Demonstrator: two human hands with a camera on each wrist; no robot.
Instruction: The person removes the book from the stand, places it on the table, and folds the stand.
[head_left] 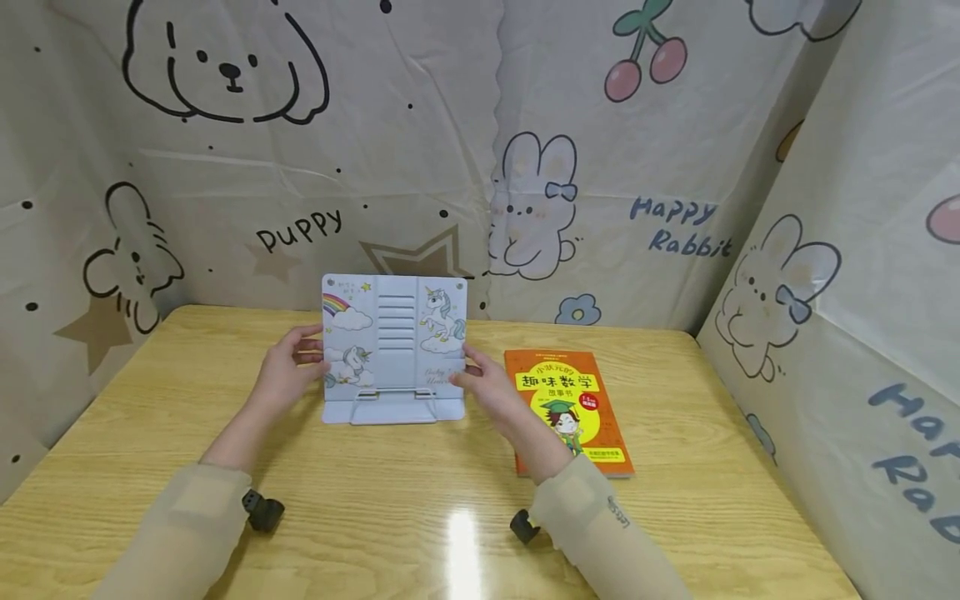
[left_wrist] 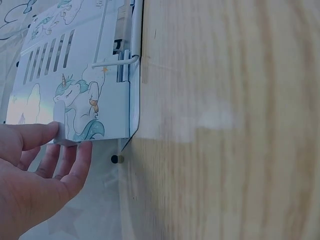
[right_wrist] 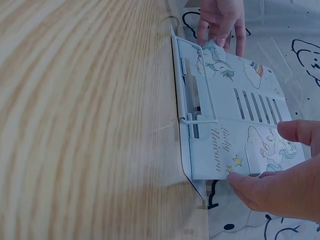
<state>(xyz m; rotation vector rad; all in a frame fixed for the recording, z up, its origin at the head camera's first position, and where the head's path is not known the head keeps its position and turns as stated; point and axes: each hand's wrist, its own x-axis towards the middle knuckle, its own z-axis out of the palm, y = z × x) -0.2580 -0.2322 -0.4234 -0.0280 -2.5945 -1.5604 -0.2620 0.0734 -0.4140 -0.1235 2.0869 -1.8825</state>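
A pale book stand (head_left: 396,358) with unicorn and rainbow pictures stands upright on the table, its slotted panel facing me. A wire page holder (head_left: 393,393) crosses its lower ledge. My left hand (head_left: 294,367) pinches a small flap on the stand's left edge, thumb in front and fingers behind, as the left wrist view shows (left_wrist: 45,170). At the opposite edge my right hand (head_left: 487,385) grips the side, near another flap (right_wrist: 252,157); part of its hold is hidden. Beside the right forearm lies an orange book (head_left: 600,417) with a cartoon child on its cover.
The light wood table (head_left: 375,517) reaches back to a patterned cloth (head_left: 420,150) with puppies and rabbits. More of this cloth hangs along the right side. The right forearm passes over the book's left part.
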